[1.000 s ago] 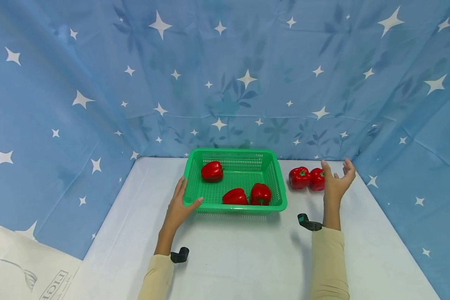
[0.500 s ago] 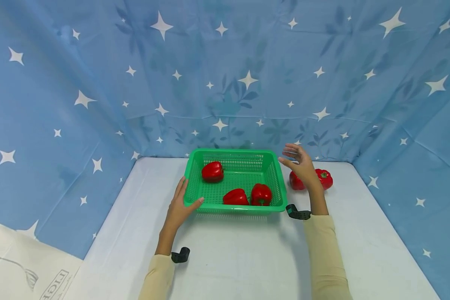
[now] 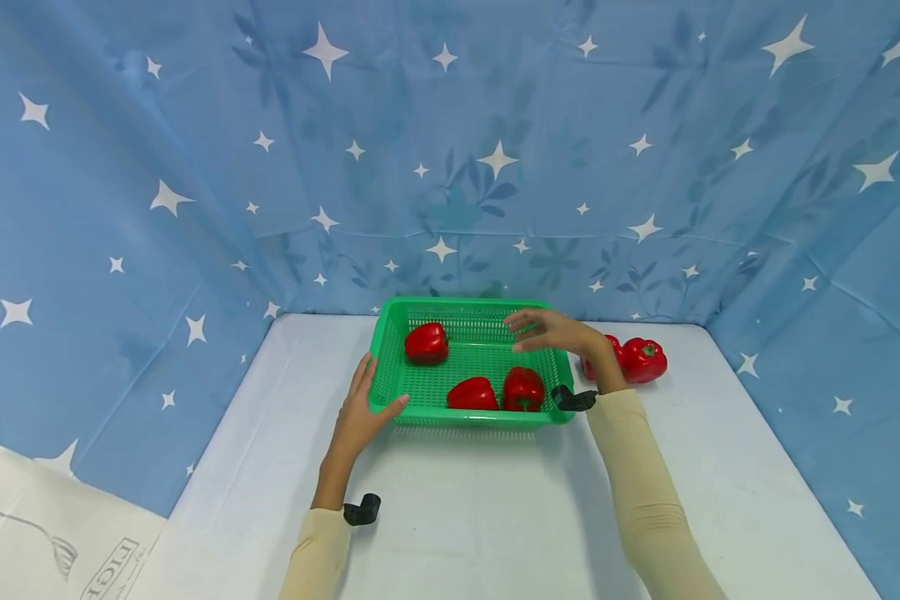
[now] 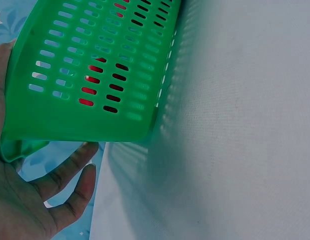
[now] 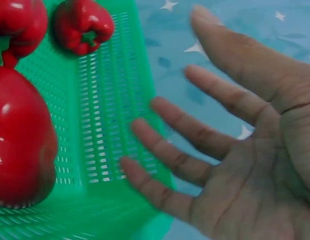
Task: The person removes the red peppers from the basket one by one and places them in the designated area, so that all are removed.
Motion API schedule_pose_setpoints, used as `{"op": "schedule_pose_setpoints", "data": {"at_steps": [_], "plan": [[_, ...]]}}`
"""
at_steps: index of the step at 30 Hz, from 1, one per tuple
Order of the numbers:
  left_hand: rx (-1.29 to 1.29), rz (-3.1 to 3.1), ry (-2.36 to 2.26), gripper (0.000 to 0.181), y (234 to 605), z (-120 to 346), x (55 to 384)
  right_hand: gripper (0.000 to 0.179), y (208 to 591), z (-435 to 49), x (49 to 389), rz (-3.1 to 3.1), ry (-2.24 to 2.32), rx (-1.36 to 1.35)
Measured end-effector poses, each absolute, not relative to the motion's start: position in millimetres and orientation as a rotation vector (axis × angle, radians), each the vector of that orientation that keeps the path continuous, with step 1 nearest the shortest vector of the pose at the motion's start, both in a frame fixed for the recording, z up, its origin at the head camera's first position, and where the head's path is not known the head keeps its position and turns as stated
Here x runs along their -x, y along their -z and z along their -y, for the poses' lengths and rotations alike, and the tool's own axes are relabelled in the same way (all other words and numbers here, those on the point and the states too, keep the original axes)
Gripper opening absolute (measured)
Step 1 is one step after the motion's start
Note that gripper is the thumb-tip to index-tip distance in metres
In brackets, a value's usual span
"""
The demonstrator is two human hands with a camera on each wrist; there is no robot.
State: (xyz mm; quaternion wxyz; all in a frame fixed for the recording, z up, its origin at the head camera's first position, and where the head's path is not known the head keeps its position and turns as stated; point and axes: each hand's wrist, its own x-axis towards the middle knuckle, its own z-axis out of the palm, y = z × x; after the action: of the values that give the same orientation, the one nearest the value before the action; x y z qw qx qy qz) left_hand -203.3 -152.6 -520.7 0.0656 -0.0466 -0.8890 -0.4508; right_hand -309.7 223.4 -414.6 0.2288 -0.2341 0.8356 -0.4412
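Observation:
The green basket [image 3: 465, 414] holds three red bell peppers: one at the back left [image 3: 426, 343], one lying at the front [image 3: 471, 394] and one at the front right [image 3: 523, 389]. My left hand [image 3: 357, 417] rests at its front left corner, fingers straight along the side and thumb over the front rim. In the left wrist view two fingers [image 4: 69, 172] reach beneath the basket's end. Over the basket's right side hovers my right hand [image 3: 551, 330], nothing in it; its fingers [image 5: 180, 130] are spread in the right wrist view.
Beyond the basket's right side, two more red bell peppers stand on the white table [image 3: 480, 517]: one [image 3: 643, 360] in plain sight, the other [image 3: 589, 368] partly hidden by the right forearm. A blue star-patterned curtain [image 3: 450, 167] closes off the back and sides.
My right hand has swung left from beside the two peppers on the table to above the basket's right side. The left hand, basket and peppers stay put.

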Motion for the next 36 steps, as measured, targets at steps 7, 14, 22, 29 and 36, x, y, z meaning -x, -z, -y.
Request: {"op": "schedule_pose_setpoints", "data": {"at_steps": [7, 14, 22, 29, 36], "plan": [[0.139, 2.678, 1.365, 0.094, 520.7, 153.5, 203.5, 0.066, 422.3, -208.8, 322.0, -2.166, 0.898, 0.498], [0.146, 2.684, 1.369, 0.094, 520.5, 152.9, 203.9, 0.073, 432.6, -204.1, 329.4, -2.088, 0.705, 0.491], [0.148, 2.685, 1.36, 0.093, 519.7, 153.4, 205.3, 0.076, 435.7, -203.8, 330.7, -2.057, 0.67, 0.511], [0.147, 2.681, 1.361, 0.094, 521.4, 153.3, 205.7, 0.077, 438.8, -202.8, 329.2, -2.034, 0.672, 0.454], [0.14, 2.687, 1.342, 0.094, 521.6, 152.8, 205.3, 0.075, 444.9, -201.5, 326.8, -2.013, 0.668, 0.416]]}}
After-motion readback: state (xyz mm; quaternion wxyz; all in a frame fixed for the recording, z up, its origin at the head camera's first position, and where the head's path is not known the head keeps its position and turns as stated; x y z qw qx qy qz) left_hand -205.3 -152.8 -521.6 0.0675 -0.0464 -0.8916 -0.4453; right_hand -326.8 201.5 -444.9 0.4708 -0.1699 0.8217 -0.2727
